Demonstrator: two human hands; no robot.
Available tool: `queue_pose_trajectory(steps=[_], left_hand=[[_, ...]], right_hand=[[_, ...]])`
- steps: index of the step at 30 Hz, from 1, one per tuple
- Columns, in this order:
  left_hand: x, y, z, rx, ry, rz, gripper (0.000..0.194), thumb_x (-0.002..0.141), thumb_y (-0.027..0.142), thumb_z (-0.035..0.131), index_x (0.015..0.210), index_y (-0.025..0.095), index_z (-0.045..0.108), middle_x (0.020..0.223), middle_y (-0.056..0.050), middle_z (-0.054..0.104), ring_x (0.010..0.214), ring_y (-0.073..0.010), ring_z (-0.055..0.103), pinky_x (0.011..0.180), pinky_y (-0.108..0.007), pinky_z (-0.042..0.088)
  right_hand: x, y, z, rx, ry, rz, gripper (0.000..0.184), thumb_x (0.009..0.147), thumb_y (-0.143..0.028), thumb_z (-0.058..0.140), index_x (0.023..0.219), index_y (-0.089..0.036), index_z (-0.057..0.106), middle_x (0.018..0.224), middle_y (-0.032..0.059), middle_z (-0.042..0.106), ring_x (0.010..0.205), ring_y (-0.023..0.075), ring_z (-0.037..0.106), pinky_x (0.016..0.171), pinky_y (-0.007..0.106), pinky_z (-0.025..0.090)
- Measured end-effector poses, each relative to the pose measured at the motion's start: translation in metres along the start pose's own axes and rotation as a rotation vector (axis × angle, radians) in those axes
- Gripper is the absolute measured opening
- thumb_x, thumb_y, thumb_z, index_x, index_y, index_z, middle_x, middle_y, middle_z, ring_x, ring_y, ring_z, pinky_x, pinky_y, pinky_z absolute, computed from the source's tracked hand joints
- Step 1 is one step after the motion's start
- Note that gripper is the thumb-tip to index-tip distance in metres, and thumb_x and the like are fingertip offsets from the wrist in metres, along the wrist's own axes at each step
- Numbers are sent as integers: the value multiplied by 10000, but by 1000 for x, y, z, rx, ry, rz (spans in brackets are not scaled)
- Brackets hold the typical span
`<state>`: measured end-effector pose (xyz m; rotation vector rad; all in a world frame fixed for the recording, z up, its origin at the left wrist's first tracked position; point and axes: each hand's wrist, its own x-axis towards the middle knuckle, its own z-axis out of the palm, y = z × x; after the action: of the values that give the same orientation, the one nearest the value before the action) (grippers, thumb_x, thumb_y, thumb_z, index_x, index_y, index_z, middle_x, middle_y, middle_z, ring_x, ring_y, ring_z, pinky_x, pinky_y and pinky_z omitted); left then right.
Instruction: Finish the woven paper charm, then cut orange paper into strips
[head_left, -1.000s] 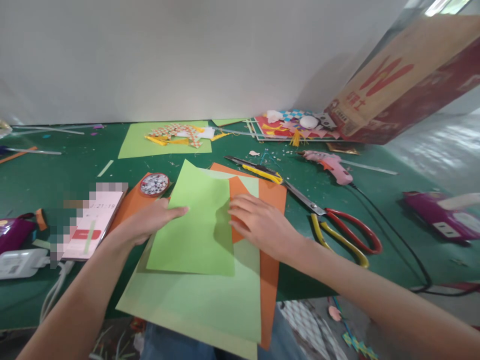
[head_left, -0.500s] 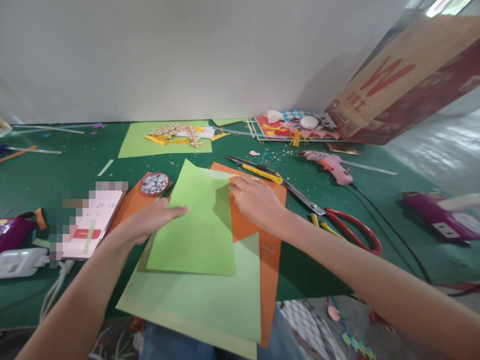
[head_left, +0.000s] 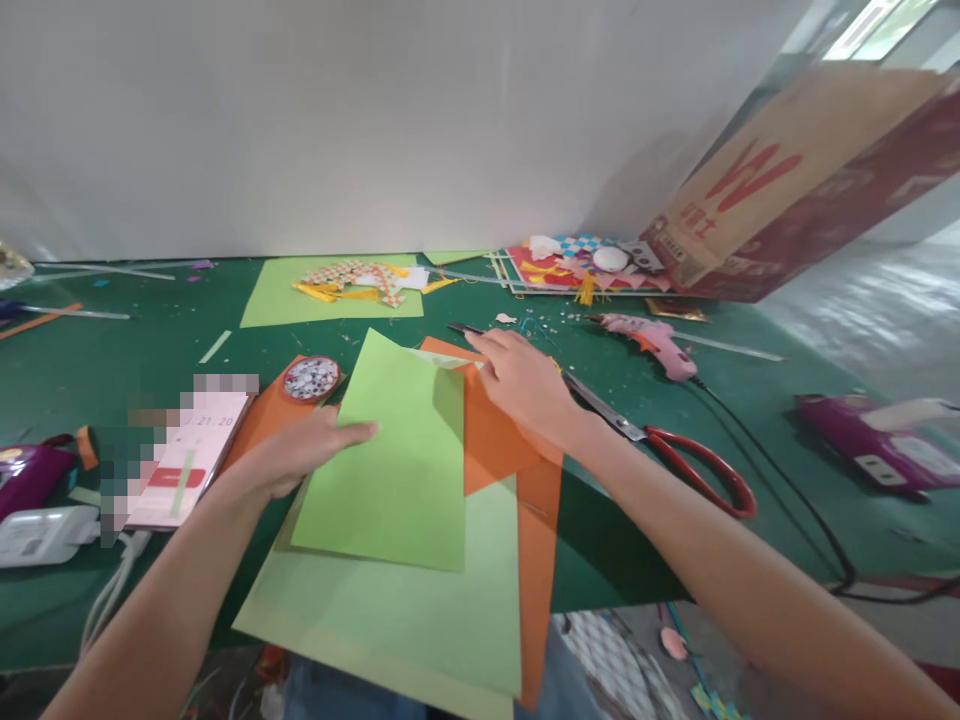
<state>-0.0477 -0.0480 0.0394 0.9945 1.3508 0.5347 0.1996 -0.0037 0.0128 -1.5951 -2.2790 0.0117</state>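
Note:
My left hand [head_left: 311, 450] pinches the left edge of a bright green paper sheet [head_left: 390, 470], thumb on top and fingers beneath. That sheet rests over a larger pale green sheet [head_left: 390, 610] and orange paper [head_left: 541, 560]. My right hand [head_left: 521, 385] has its fingers curled down over a utility knife [head_left: 466, 328]. Only the knife's dark tip and a bit of yellow show; the palm hides the rest, so the grip is only partly seen. Just right of this hand lie red-handled scissors [head_left: 701, 465].
A pink glue gun [head_left: 652, 343] with a black cord lies at the right, near a purple power strip [head_left: 877, 440]. A round tin of googly eyes [head_left: 311, 379] and a phone [head_left: 191, 460] sit at the left. A paper bag [head_left: 765, 200] leans at the back right.
My right hand has left the bright green sheet's right edge and moved right and slightly up onto the utility knife. My left hand stays on the sheet. The view has shifted slightly.

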Motion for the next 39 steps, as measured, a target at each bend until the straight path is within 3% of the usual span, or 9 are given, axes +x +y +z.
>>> queue_pose_trajectory(steps=[4,7,12,16,20,24,28,31,39], left_hand=[[-2,5,6,-124,-106,-38,411,670,374,763,1014,162,688,946,-96,741,834,-263,710,711,-339,596],[-2,6,11,-254,-65,65,423,699,335,752,1086,188,664,1005,-77,732,888,-248,702,742,-320,595],[-3,5,15,-268,-19,144,411,760,313,704,1148,202,632,1099,-78,702,963,-243,681,793,-326,586],[-2,3,14,-214,-36,205,413,727,356,729,1103,201,657,1118,-84,694,996,-256,667,841,-352,566],[0,1,12,-70,-95,319,382,683,410,748,983,176,713,1036,-95,722,965,-277,675,858,-389,551],[3,-2,13,71,115,631,254,712,392,712,854,183,737,939,-70,744,959,-266,673,878,-389,535],[8,-5,13,199,355,1012,154,734,353,688,727,203,722,865,-44,741,912,-247,672,871,-397,528],[11,-7,10,326,427,1204,142,744,329,683,654,220,698,825,-39,733,925,-251,664,860,-405,528],[7,-10,10,734,276,1321,295,763,77,524,689,270,735,1296,-12,587,1394,-272,249,1117,-562,184]], right_hand=[[2,1,-11,625,113,270,343,867,-245,466,1155,-135,616,1010,103,677,924,203,620,759,319,503],[-2,-8,-19,1015,-93,381,363,816,-424,555,1041,-162,668,1002,86,688,863,192,632,661,290,511],[-11,-22,-20,1424,-332,415,244,633,-375,749,783,-185,718,838,40,717,799,162,644,745,285,498],[-11,-20,-16,1479,-251,424,266,585,-416,775,709,-190,710,713,11,675,659,126,593,625,265,461],[-11,-11,-17,1375,-48,400,318,552,-460,778,539,-188,613,471,-70,443,429,51,300,439,243,257],[-12,-3,-23,1349,63,283,453,557,-545,753,448,-199,482,459,-62,382,471,74,322,476,257,274],[-15,-4,-23,1470,-108,233,523,672,-712,570,604,-194,561,597,-10,502,566,111,453,534,261,373],[-17,-11,-17,1539,-371,408,504,730,-682,548,839,-193,603,767,41,615,653,147,569,546,260,423],[-12,-15,-9,1734,-550,517,481,872,-608,391,832,-199,640,741,41,688,689,150,649,645,258,489]])
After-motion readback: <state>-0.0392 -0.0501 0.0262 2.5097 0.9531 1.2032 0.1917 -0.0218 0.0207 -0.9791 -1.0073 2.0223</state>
